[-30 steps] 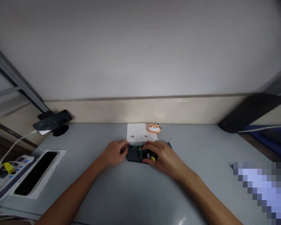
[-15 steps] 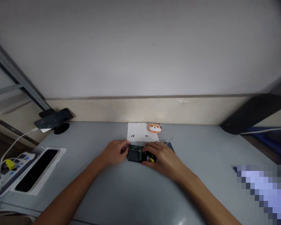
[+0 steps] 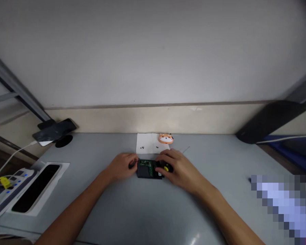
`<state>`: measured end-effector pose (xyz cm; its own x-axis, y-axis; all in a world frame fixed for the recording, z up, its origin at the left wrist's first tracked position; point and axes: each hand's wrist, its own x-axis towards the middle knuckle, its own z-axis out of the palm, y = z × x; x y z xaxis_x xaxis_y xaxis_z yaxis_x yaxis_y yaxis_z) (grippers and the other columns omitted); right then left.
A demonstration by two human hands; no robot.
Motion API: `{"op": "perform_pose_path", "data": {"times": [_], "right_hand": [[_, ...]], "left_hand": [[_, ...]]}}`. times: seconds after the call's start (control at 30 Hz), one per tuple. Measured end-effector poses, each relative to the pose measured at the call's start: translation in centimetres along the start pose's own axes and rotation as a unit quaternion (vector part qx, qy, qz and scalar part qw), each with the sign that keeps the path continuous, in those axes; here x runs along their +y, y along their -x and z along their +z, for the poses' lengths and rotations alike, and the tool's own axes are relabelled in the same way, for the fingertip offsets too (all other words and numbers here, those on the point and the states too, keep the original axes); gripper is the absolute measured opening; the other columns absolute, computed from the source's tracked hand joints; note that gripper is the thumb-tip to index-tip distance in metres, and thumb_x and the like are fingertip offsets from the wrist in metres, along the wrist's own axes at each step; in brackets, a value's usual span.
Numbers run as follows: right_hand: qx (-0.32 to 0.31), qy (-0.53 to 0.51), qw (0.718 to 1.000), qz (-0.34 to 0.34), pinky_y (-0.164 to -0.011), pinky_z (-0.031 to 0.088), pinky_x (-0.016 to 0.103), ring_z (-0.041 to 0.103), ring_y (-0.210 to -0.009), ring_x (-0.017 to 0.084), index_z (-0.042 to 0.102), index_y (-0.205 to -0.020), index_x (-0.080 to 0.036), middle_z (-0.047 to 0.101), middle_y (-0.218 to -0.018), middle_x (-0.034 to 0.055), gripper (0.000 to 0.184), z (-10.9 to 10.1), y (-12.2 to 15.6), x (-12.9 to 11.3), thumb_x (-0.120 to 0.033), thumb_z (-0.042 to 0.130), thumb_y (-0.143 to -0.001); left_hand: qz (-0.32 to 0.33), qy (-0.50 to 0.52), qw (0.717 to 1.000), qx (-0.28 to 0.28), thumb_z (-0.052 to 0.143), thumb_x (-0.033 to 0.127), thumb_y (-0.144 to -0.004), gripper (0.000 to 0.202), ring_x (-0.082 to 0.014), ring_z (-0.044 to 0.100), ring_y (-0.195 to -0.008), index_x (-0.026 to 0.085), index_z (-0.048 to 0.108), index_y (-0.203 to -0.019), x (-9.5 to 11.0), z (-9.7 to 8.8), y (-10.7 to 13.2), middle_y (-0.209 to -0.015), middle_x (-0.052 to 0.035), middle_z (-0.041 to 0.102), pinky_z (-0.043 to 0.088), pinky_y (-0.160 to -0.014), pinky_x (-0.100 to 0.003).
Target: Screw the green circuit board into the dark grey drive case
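Observation:
A black rectangular case (image 3: 143, 172) with a green circuit board (image 3: 150, 164) showing inside lies flat on the desk between my hands. My left hand (image 3: 122, 166) is closed at the case's left edge; a small dark thing shows between its fingers, too unclear to name. My right hand (image 3: 178, 167) curls over the case's right end and grips a screwdriver (image 3: 166, 167) with a black and yellow handle. A thin shaft points out past the hand to the upper right. The right part of the case is partly covered by these fingers.
Behind the case, white paper (image 3: 145, 141) carries several tiny dark screws (image 3: 142, 147) and an orange-and-white animal-faced case (image 3: 166, 138). Leftward are a phone on a stand (image 3: 56, 132), another phone (image 3: 37, 189) and a power strip (image 3: 15, 190). A dark cylinder (image 3: 267, 122) stands at right.
My right hand has drawn back a little to the right with the screwdriver, uncovering more of the case. The dark flat piece seen beside it is now hidden. The view has shifted slightly.

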<state>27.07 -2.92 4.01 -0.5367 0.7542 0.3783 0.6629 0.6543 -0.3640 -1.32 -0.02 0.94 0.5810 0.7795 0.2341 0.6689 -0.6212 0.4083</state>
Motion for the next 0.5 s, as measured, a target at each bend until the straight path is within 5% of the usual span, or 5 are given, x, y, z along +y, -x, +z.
{"op": "perform_pose_path", "data": {"times": [0.23,0.37,0.5], "right_hand": [[0.246,0.039,0.967,0.055,-0.08,0.045,0.04,0.056,-0.085,0.024,0.067,-0.101,-0.023,0.064,-0.087,0.006,0.012,-3.1,-0.1,0.9,-0.023,0.056,-0.098],[0.343,0.023,0.936,0.078,-0.08,0.044,0.04,0.057,-0.084,0.023,0.062,-0.092,-0.023,0.065,-0.087,0.0059,0.012,-4.2,0.1,0.8,-0.026,0.054,-0.099],[0.373,-0.019,0.921,0.108,-0.081,0.044,0.04,0.06,-0.087,0.025,0.063,-0.093,-0.022,0.066,-0.093,0.0082,0.025,-4.0,0.6,1.1,-0.035,0.044,-0.103]], "left_hand": [[0.023,0.0,0.993,0.118,0.05,0.02,-0.095,0.012,-0.0201,0.061,-0.089,0.021,0.061,-0.091,2.9,0.6,-0.8,-0.09,-0.0046,0.067,0.046,-0.087,-0.036],[0.04,0.046,0.996,0.061,0.066,0.031,-0.092,0.04,-0.0258,0.054,-0.125,0.026,0.057,-0.131,5.3,1.6,-1.3,-0.132,-0.0063,0.063,0.038,-0.111,-0.044],[0.022,0.105,0.994,0.006,0.074,0.028,-0.087,0.057,-0.0255,0.051,-0.133,0.03,0.052,-0.14,5.3,2.2,-1.2,-0.143,-0.0039,0.058,0.037,-0.116,-0.044]]}}
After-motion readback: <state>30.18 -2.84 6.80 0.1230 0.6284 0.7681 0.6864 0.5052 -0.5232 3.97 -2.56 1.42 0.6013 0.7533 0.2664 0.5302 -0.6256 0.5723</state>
